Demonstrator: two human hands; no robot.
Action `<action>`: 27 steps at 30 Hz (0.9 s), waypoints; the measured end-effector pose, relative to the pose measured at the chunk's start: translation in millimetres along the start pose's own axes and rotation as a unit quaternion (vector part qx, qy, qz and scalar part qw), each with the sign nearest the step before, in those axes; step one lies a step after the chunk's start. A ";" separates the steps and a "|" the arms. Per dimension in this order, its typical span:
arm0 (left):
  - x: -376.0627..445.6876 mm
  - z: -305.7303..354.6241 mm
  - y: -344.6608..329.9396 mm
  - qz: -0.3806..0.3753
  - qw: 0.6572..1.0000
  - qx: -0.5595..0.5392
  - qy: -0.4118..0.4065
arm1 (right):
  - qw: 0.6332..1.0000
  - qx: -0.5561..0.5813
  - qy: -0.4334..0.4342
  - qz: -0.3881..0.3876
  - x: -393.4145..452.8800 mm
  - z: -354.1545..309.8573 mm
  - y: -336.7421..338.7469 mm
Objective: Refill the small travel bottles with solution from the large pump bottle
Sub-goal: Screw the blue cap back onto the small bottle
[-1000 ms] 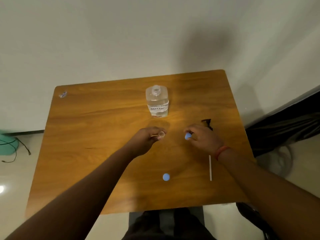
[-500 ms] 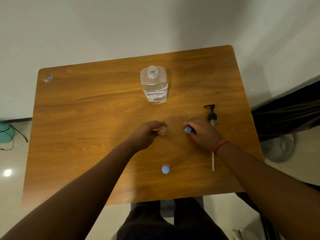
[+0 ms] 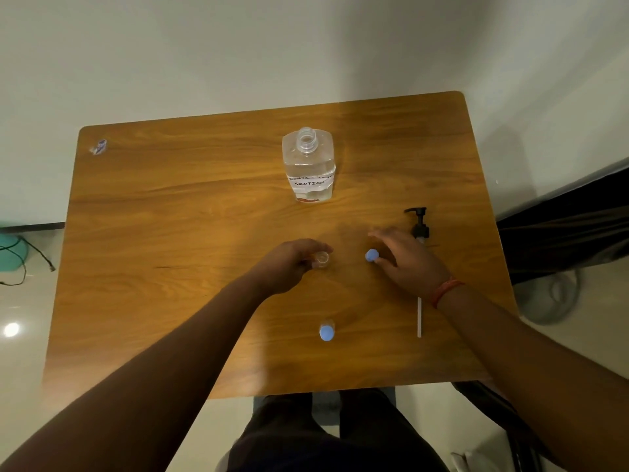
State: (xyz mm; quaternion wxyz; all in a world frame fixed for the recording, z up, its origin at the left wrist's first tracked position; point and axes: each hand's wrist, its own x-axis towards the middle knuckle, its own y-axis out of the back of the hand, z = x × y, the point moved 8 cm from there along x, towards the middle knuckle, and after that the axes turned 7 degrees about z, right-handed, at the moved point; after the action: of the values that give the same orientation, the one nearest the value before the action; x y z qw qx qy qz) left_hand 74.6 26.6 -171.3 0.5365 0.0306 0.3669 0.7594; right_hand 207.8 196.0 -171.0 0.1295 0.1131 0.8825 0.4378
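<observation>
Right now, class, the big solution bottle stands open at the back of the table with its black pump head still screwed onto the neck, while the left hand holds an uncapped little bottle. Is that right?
Not quite. The head view shows the large solution bottle with a bare, open neck; the black pump head lies on the table beside the right hand. The left hand does hold the uncapped small bottle.

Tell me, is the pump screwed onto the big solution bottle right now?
No, the large bottle stands with its neck open, and the pump lies flat on the table beside the right hand.
</observation>
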 end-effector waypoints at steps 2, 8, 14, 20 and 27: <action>0.2 1.1 0.1 -0.002 1.000 0.009 -0.009 | 0.999 -0.002 0.043 0.029 -3.8 -15.6 7.8; -2.1 -5.0 1.1 -0.008 0.999 0.031 -0.002 | 0.983 0.007 0.181 -0.009 -41.9 -86.2 -8.0; -8.3 -9.7 4.3 0.000 1.000 0.015 0.011 | 0.970 0.037 0.229 -0.066 -68.1 -117.2 -34.1; -32.7 -19.2 15.3 0.075 0.996 -0.022 0.033 | 0.959 0.001 0.275 -0.067 -74.8 -128.4 -45.0; -63.5 -1.7 10.0 0.073 0.992 -0.095 0.044 | 0.965 0.029 0.258 -0.022 -69.4 -134.9 -27.3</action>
State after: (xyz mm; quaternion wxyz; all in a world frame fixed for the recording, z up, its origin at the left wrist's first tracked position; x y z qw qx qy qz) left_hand 92.7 -29.0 -144.5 0.4637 -0.0271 0.3128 0.8285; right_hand 226.6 57.8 -105.3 -0.0965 -0.0193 0.9004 0.4237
